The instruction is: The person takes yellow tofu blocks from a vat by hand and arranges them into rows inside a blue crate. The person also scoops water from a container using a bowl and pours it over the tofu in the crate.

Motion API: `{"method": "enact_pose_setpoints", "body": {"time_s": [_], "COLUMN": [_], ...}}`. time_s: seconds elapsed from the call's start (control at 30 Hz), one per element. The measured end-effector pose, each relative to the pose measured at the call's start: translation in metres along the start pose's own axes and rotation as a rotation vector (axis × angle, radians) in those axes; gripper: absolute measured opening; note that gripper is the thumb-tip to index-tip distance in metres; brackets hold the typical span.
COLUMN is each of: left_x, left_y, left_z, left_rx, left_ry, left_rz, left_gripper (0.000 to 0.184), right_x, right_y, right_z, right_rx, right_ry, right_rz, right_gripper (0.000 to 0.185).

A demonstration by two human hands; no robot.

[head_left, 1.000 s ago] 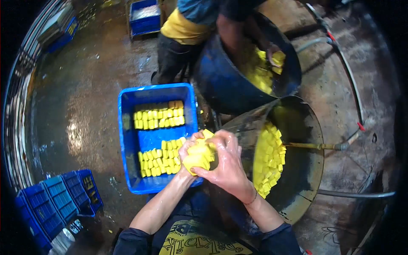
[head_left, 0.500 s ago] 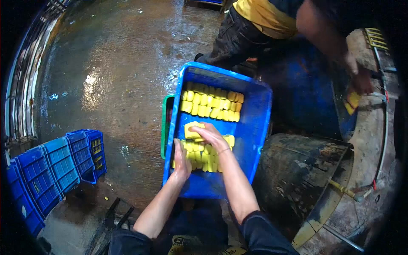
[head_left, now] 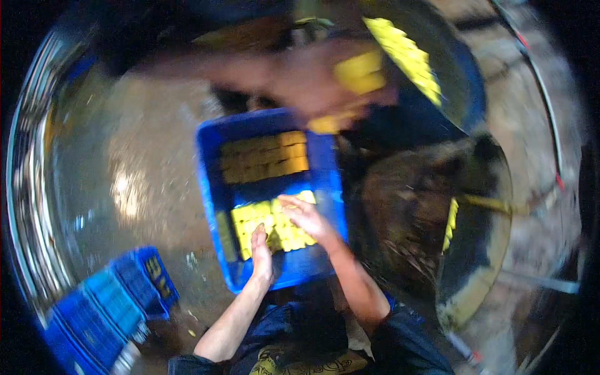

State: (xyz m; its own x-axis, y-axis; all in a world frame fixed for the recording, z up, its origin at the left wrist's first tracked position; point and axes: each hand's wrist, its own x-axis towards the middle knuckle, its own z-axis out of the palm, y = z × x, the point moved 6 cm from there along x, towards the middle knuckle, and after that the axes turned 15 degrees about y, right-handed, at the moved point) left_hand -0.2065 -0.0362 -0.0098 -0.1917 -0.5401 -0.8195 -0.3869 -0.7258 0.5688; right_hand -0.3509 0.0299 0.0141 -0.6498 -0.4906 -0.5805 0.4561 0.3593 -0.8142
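Observation:
A blue plastic crate [head_left: 212,215] holds two groups of small yellow blocks that look like tofu. Over the near group of blocks [head_left: 249,219], my right hand [head_left: 307,220] rests with fingers stretched out, touching the tops at its right side. My left hand [head_left: 262,257] is held edge-on at the front of the same group, fingers straight and nothing visible in them. The far group of blocks [head_left: 265,156] lies in shadow across a gap. A co-worker's blurred hand [head_left: 319,78] passes above the crate's far right corner with yellow blocks [head_left: 361,72].
Blue crates [head_left: 103,306] stand in a row at lower left on the wet floor [head_left: 150,187]. To the right is a large dark drum [head_left: 400,206]. More yellow blocks [head_left: 409,59] lie in a long row at upper right.
The view has turned and the crate appears further left. A co-worker's arm now reaches across above it. My right hand has flattened over the near blocks, where a raised block was under its fingers.

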Motion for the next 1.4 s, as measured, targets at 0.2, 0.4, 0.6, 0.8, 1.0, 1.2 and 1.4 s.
{"method": "enact_pose_setpoints", "body": {"time_s": [0.2, 0.4, 0.6, 0.8, 1.0, 1.2, 1.4], "left_x": [-0.215, -0.41, -0.286, -0.163, -0.135, -0.151, -0.096], "left_y": [0.101, 0.081, -0.189, -0.299, -0.285, -0.199, -0.197], "left_z": [0.174, 0.394, 0.458, 0.392, 0.394, 0.481, 0.506], "left_rx": [-0.077, 0.407, 1.846, 2.175, 2.15, 1.738, 1.684], "left_ry": [-0.478, -1.397, -1.515, -1.267, -1.016, -0.999, -0.863], "left_rz": [0.707, 1.404, 1.625, 1.531, 1.248, 1.712, 1.15], "left_gripper": [0.027, 0.023, 0.022, 0.022, 0.023, 0.02, 0.036], "right_x": [-0.24, -0.312, -0.227, -0.177, -0.166, -0.105, -0.026], "right_y": [-0.173, -0.109, 0.085, 0.222, 0.199, 0.106, 0.056], "right_z": [-0.164, -0.396, -0.455, -0.424, -0.47, -0.581, -0.603], "right_rx": [0.433, 0.032, -1.121, -0.838, -0.523, -0.408, -0.629], "right_ry": [0.348, 0.79, 0.322, 0.509, 0.346, 0.523, 0.758], "right_rz": [-0.512, -0.312, 0.295, 0.311, 0.065, 0.072, -0.032], "right_gripper": [0.048, 0.033, 0.019, 0.025, 0.045, 0.037, 0.046]}}
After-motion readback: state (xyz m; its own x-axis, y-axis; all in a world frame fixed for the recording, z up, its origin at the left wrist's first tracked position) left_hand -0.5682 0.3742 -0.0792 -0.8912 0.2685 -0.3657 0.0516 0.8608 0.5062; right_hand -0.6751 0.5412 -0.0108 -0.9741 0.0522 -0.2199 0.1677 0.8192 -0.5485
